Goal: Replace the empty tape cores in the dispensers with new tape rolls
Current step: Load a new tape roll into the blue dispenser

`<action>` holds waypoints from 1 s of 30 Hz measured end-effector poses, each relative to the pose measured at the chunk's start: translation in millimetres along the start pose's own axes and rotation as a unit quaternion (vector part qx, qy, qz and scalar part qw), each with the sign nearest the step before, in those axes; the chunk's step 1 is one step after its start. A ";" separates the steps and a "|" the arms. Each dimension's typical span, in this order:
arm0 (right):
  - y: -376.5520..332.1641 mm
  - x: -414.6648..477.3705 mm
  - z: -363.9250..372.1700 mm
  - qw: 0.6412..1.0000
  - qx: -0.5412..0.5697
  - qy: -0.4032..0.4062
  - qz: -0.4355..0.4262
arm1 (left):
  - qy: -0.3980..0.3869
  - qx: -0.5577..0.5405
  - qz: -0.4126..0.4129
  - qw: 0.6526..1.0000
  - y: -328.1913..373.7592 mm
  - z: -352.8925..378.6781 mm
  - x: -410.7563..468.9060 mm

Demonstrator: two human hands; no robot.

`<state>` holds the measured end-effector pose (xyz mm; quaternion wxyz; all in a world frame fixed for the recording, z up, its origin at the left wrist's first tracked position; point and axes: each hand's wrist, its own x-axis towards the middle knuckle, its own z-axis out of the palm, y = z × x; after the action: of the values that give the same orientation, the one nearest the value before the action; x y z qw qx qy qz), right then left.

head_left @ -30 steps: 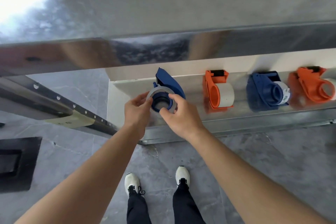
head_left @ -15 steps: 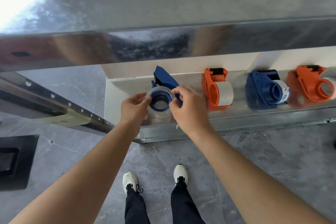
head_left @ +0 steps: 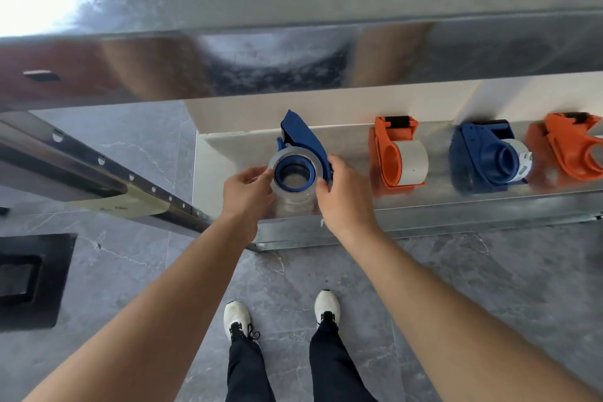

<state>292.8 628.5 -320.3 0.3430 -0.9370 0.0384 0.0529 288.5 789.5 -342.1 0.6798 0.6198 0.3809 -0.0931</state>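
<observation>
Left grip (head_left: 246, 192) pinches the left rim of a clear tape roll (head_left: 293, 202) between thumb and fingertips, while the right grip (head_left: 346, 196) curls round the side of the blue tape dispenser (head_left: 303, 137), fingers on its blue body and thumb near the roll's edge. The roll rings the dispenser's round blue hub, at the left end of a steel shelf (head_left: 440, 206). 3 more dispensers lie in a row to the right, apart from the hands: an orange dispenser (head_left: 388, 157) carrying a whitish roll (head_left: 411, 161), a second blue dispenser (head_left: 479, 157), and a second orange dispenser (head_left: 574, 150) cut by the frame's edge. Below, 2 white trainers (head_left: 236, 316) stand on a grey marbled floor (head_left: 456, 271).
</observation>
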 end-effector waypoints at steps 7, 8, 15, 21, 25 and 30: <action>-3.2 -0.4 4.7 0.998 0.028 0.021 0.050 | -0.003 0.008 -0.010 1.000 -0.5 1.7 -2.9; -2.7 -0.2 3.9 0.997 0.039 0.025 0.058 | -0.004 -0.002 -0.017 1.000 -0.4 0.3 -3.7; 8.1 2.1 -0.5 0.986 0.116 0.039 0.111 | -0.039 -0.038 -0.037 0.998 3.9 -9.4 -7.5; 13.4 -6.9 15.3 0.969 0.191 -0.003 0.159 | -0.093 -0.113 -0.090 0.985 21.8 -2.4 -20.0; 16.8 -9.6 20.7 0.965 0.196 -0.026 0.172 | -0.130 -0.102 -0.080 0.983 28.3 -4.3 -24.8; 18.8 0.9 8.0 0.968 0.189 -0.036 0.160 | -0.112 -0.102 -0.057 0.987 28.3 -5.3 -24.7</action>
<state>291.0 619.3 -338.5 0.5017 -0.8346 0.1851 0.1323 286.2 791.8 -304.3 0.7713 0.5101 0.3444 -0.1618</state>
